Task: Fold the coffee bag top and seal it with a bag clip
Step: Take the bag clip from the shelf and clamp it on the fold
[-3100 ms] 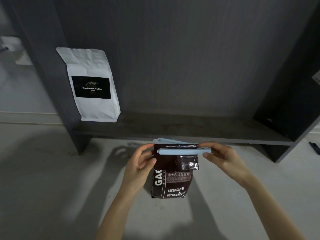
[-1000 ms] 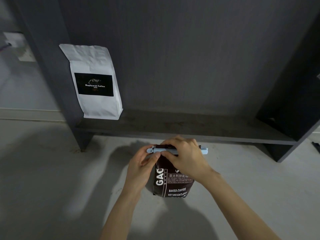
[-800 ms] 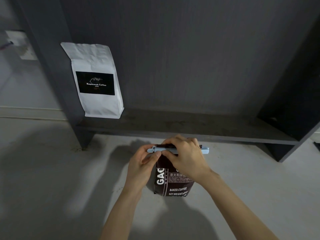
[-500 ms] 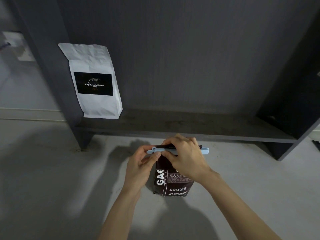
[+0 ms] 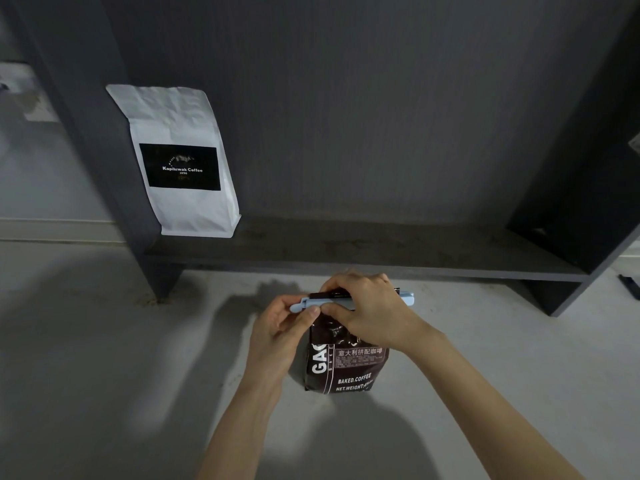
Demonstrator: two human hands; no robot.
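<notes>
Now my right hand [image 5: 367,311] presses down over the pale blue bag clip [image 5: 407,297] across the folded top of the dark coffee bag [image 5: 346,365], standing on the floor. My left hand [image 5: 277,327] pinches the clip's left end. Next, I judge, squeeze it until it latches.

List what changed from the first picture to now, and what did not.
The right hand moved left from the clip's right end onto its middle and now presses over the folded top. The clip, open then, now lies shut across the brown bag. The left hand stayed at the clip's left end; the white bag stayed on the shelf.
</notes>
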